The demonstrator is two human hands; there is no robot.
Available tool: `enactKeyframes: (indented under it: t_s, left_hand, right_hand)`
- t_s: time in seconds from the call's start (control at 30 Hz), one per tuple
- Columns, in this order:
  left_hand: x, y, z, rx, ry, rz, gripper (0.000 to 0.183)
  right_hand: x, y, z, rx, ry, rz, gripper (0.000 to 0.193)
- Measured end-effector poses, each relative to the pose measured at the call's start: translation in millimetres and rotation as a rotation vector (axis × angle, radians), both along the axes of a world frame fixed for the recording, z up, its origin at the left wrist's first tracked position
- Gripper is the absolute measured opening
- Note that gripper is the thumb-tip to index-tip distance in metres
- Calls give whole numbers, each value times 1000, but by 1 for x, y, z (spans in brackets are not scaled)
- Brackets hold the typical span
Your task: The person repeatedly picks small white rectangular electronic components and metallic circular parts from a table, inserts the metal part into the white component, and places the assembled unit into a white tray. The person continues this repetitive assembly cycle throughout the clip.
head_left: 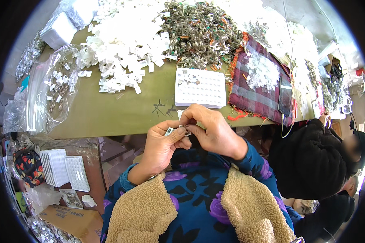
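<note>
My left hand (160, 146) is closed, thumb against fingers, on a small white card (169, 131) with a dark mark. Fingertips of my right hand (215, 131) pinch close beside it, meeting the left fingers at a tiny item that is mostly hidden. A second white card (180, 114) shows at the right index finger; whether it is held or lies behind is unclear. Just beyond my hands, a white tray (205, 90) with rows of round pits holds several small pieces at its upper left.
White cards (121, 60) lie heaped at the far left, beside a pile of metallic ring-like pieces (202, 32). Clear bags (38, 97) stand left. A plaid cloth (247, 95) carries clear bits and a phone (285, 97). Another person (312, 162) sits close at my right.
</note>
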State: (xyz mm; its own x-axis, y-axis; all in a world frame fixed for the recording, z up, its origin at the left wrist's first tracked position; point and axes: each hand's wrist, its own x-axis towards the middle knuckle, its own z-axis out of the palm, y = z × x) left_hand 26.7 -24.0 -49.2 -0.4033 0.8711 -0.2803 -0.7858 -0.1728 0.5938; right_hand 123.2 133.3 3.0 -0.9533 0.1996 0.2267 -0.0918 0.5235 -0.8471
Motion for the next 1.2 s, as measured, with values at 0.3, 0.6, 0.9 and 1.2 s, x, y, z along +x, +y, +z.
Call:
enactKeyframes:
  t_s: [0.3,0.6,0.9,1.2]
  left_hand:
    - [4,-6,13,-35,48,72,18]
    - [10,-7,6,-135,195,-75,10]
    - [-5,-10,-17,78,-389,-212,40]
    - [14,25,0,-24,-389,-324,25]
  right_hand:
    - [17,-27,-11,117,331,-197,34]
    - [9,-32,-21,-569,-149,-370,8]
    - [28,-5,-13,298,520,-36,34]
    - [51,24,-28,556,628,-98,23]
